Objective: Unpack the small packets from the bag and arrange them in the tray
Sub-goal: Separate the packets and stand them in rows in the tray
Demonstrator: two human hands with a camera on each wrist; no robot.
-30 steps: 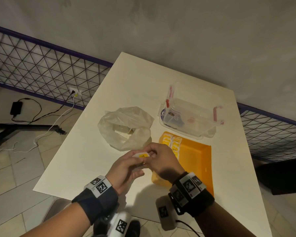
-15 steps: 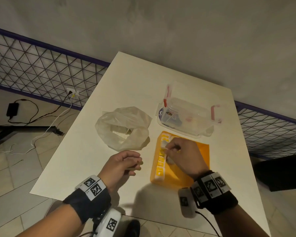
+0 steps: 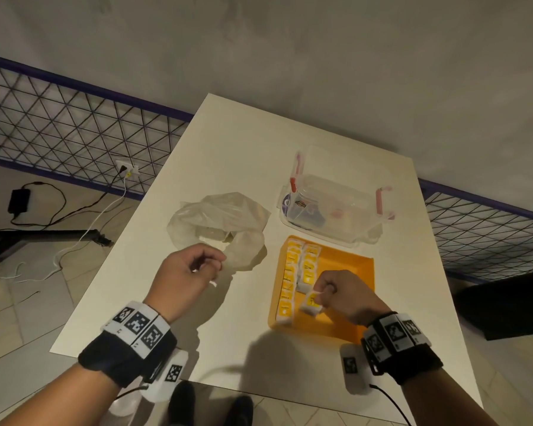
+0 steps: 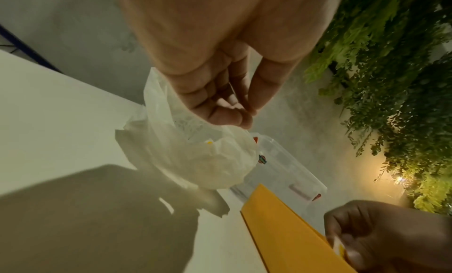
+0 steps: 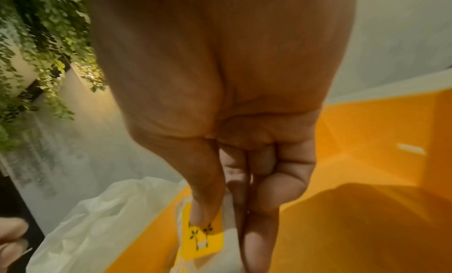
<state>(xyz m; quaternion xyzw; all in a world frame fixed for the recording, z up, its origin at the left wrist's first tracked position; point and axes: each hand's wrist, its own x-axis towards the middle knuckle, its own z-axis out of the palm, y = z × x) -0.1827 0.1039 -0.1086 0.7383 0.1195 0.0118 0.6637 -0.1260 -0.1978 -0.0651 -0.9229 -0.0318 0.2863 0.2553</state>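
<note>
An orange tray [image 3: 351, 272] lies on the white table, with two columns of small white packets with yellow labels [image 3: 307, 265] along its left side. My right hand [image 3: 319, 298] pinches one such packet [image 3: 312, 303] low over the near end of the second column; the right wrist view shows the thumb on its yellow label [image 5: 203, 236]. A translucent white bag [image 3: 219, 222] lies open left of the tray, with more packets inside. My left hand [image 3: 216, 265] hovers at the bag's near rim, fingers curled; bits of a small white scrap [image 3: 213, 283] stick out of it.
A clear plastic box with red latches [image 3: 333, 210] stands just behind the tray. The table's near edge [image 3: 259, 392] runs just behind my wrists. A wire fence, a wall socket and cables on the tiled floor are off to the left.
Both hands held one packet together a second ago. The right hand then carried it over the tray and toward its near end. The left hand moved to the bag's rim.
</note>
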